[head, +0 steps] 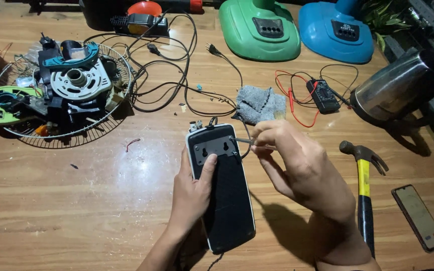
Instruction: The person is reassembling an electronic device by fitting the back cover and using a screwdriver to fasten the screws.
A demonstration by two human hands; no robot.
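A flat black device with a white rim (227, 200) lies lengthwise on the wooden table (101, 200), its grey mounting plate (216, 149) at the far end. My left hand (193, 188) grips the device's left side, thumb pressed on the plate. My right hand (297, 168) holds a thin screwdriver (247, 142), its metal tip touching the plate's upper right corner. A black cable leaves the device's far end.
A hammer with a yellow and black handle (363, 190) and a phone (419, 217) lie at right. Behind are a grey cloth (259, 103), a multimeter with red leads (322, 95), a steel kettle (400, 90), green and blue fan bases, tangled cables, and a fan grille holding motor parts (71, 90).
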